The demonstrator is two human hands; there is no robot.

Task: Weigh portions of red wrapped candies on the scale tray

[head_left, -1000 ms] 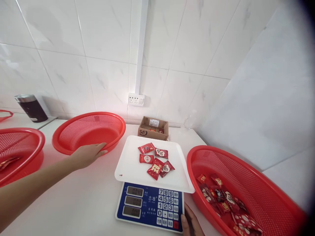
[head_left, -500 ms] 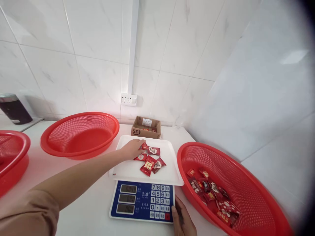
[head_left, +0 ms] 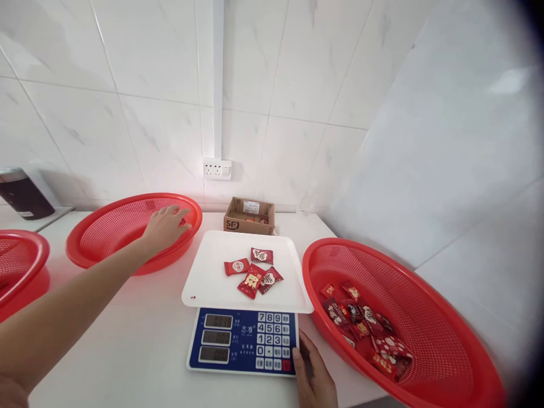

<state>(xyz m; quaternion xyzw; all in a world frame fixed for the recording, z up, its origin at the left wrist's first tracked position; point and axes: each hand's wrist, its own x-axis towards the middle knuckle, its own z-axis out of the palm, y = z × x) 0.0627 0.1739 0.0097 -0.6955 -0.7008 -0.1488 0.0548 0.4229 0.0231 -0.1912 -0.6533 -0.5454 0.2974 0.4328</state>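
Observation:
My left hand [head_left: 166, 229] is over the right side of a red mesh basket [head_left: 106, 241], fingers spread and apart. A small dark red patch shows between thumb and forefinger; whether it is a packet is unclear. My right hand [head_left: 315, 371] rests at the lower right corner of a blue weighing scale [head_left: 242, 343], thumb on its edge, fingers partly hidden. On the scale's white tray [head_left: 208, 255] lie several small red snack packets. One packet [head_left: 262, 256] sits apart at the back; another packet [head_left: 237, 267] is at the left, and two overlap in front.
To the right stands a red mesh basket [head_left: 446, 340] with several snack packets [head_left: 361, 328]. Another red basket [head_left: 25, 243] is cut off at the left. Behind the tray are a small cardboard box [head_left: 249, 225] and a wall socket [head_left: 217, 169]. A dark flask [head_left: 25, 195] stands far left.
My left hand has moved left from the tray to above the basket. The packet it was gripping is gone from the tray. My right hand stays by the scale, whose top reading has dropped.

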